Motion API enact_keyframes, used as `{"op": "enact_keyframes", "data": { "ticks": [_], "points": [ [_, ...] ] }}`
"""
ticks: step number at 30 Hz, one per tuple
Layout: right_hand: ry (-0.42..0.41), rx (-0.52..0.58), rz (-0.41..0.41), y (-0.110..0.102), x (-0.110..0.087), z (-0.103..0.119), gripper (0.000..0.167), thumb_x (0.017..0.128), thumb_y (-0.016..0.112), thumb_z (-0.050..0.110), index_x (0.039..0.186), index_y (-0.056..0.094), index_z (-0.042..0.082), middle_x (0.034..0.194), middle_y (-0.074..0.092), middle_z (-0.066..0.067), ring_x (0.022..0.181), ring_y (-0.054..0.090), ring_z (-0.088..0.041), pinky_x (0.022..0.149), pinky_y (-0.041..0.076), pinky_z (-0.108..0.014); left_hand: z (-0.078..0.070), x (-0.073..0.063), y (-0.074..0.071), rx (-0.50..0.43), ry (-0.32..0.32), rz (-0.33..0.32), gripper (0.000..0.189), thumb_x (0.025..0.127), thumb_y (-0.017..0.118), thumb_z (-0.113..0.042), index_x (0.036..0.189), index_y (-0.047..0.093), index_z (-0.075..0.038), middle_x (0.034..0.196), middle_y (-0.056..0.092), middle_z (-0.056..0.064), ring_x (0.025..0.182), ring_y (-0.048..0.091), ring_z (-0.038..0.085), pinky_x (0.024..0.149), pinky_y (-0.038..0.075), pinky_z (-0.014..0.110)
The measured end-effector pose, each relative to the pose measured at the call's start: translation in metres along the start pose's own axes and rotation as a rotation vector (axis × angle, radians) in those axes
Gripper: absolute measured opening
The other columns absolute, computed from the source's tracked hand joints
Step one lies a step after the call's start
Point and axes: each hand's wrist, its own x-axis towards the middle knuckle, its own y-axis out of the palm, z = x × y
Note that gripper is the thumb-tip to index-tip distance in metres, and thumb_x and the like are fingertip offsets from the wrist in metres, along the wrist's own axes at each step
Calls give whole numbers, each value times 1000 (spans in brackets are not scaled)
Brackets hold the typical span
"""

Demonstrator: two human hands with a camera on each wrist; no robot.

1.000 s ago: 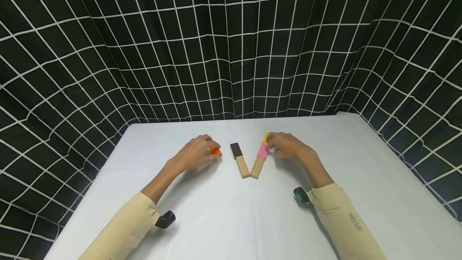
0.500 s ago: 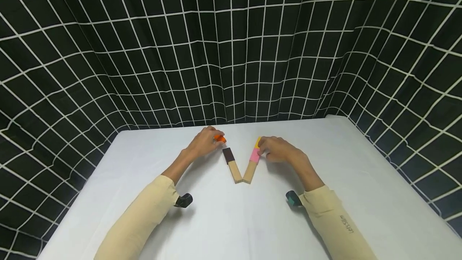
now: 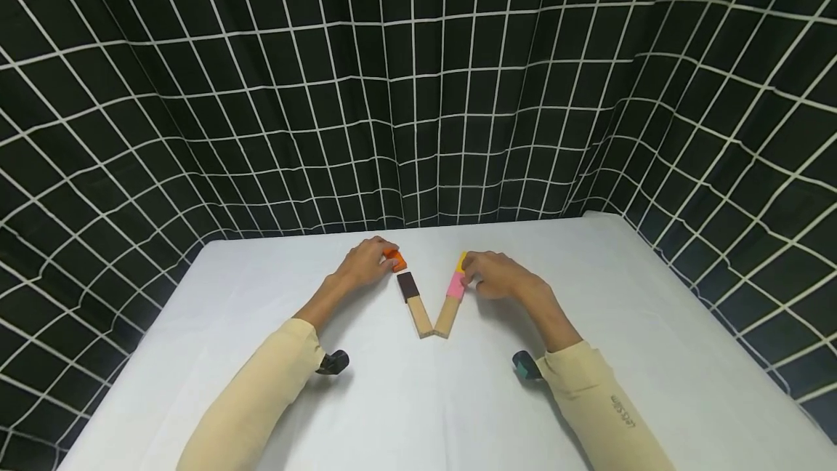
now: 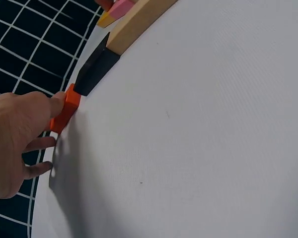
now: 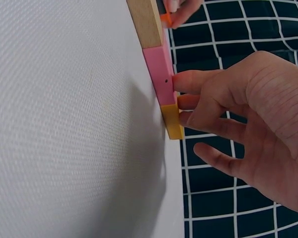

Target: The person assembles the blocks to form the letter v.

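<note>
My left hand (image 3: 365,262) pinches an orange block (image 4: 66,110) just beyond the far end of a dark block (image 4: 97,68). A narrow gap shows between the two in the head view. The dark block continues a plain wooden block (image 3: 421,317). Opposite, a second wooden block (image 3: 447,317), a pink block (image 5: 160,74) and a yellow block (image 5: 172,121) lie end to end; the near ends of both rows meet in a V. My right hand (image 3: 500,275) has curled fingers at the yellow block, with one fingertip (image 5: 181,82) against the pink block.
A white cloth-covered table (image 3: 418,405) lies beneath everything. Black curtains (image 3: 314,93) with a white grid stand along its back and sides. A dark camera mount (image 3: 333,363) sticks out from the left sleeve, and another mount (image 3: 525,365) from the right.
My left hand has carried the orange block right and away from me, to the dark block's far end. The right hand stays at the yellow and pink blocks. The head view has shifted.
</note>
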Motion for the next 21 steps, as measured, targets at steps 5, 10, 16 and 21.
{"op": "enact_keyframes", "data": {
  "ticks": [5,10,16,21],
  "points": [
    [5,-14,1,-1,-1,2,35,86,64,-9,107,83,11,134,70,-11,130,64,-35,113,52,-54,1,-2,-1,-27,35,30,34,103,67,-25,132,72,-10,137,69,13,128,66,35,106,56,53],
    [4,-22,-7,-3,-1,1,34,86,64,-9,108,83,10,133,70,-12,128,65,-36,112,53,-53,-3,-2,-1,-26,55,41,35,103,67,-28,134,71,-12,139,68,11,130,65,35,105,57,57],
    [-16,-17,-7,-1,0,1,34,86,63,-9,108,83,10,133,70,-12,129,65,-36,112,53,-53,-2,-2,-3,-19,39,72,36,102,67,-25,136,70,-13,141,67,11,130,64,35,106,55,57],
    [-19,-13,-7,0,2,3,34,86,63,-9,107,83,9,132,71,-12,128,65,-35,112,54,-53,0,-5,-5,-30,45,96,38,101,65,-22,137,69,-13,143,66,11,132,63,34,108,55,56]
  ]
}}
